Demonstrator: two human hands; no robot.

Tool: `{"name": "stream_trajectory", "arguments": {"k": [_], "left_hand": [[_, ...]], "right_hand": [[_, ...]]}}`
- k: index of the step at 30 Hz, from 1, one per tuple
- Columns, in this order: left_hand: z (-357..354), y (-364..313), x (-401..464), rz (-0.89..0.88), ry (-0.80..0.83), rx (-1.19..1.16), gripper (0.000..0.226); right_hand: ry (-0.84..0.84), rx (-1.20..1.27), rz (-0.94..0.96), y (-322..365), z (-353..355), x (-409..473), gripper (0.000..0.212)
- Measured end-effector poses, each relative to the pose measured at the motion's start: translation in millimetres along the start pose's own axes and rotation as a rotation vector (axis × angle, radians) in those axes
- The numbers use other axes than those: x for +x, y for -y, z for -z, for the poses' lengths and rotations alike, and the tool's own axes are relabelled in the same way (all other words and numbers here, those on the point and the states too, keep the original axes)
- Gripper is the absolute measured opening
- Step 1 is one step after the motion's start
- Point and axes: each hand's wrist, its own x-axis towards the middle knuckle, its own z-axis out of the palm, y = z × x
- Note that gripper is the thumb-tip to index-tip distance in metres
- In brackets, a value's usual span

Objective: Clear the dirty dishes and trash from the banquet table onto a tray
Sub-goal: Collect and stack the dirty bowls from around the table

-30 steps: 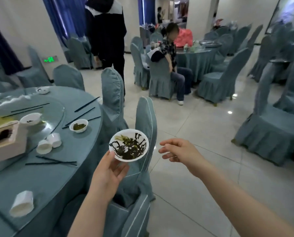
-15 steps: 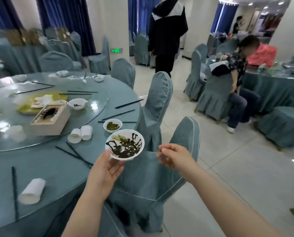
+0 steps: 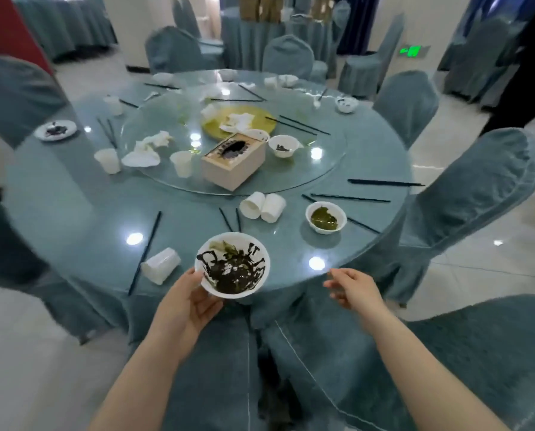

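Turned back from the aisle to face the round, teal-clothed banquet table (image 3: 73,213) square on. Left hand (image 3: 188,303) cradling the white disposable bowl smeared with dark seaweed scraps (image 3: 233,265) over the near table edge, right hand (image 3: 351,287) empty, fingers loosely spread. No tray in sight; likely next pickup, the white bowl of green residue (image 3: 326,217).

A banquet hall with a pale, glossy tiled floor (image 3: 477,262) reflecting ceiling lights. Chairs in grey-blue fabric covers (image 3: 465,197) ring a round table (image 3: 73,213) draped in matching cloth. Behind stand more covered tables, dark blue curtains (image 3: 356,23) and a lit green exit sign (image 3: 410,51).
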Motion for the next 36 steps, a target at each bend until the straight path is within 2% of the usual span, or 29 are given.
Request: {"name": "stream_trajectory", "arguments": {"k": [6, 12, 17, 24, 30, 36], "left_hand": [[5, 11, 4, -0.044, -0.253, -0.107, 0.017], [-10, 19, 0, -0.079, -0.386, -0.198, 0.016], [-24, 28, -12, -0.093, -0.441, -0.193, 0.015], [-35, 39, -41, -0.122, -0.449, -0.208, 0.017], [-48, 57, -85, -0.17, -0.415, -0.223, 0.014], [-69, 68, -138, -0.268, -0.34, -0.216, 0.018]], "right_hand": [[0.259, -0.011, -0.223, 20, -27, 113, 0.028], [0.18, 0.102, -0.394, 22, -39, 198, 0.04], [0.151, 0.128, -0.421, 12, -43, 215, 0.025], [0.166, 0.097, -0.317, 14, -31, 175, 0.023], [0.366, -0.044, -0.168, 16, -9, 84, 0.02], [0.51, -0.028, 0.021, 53, 48, -20, 0.017]]}}
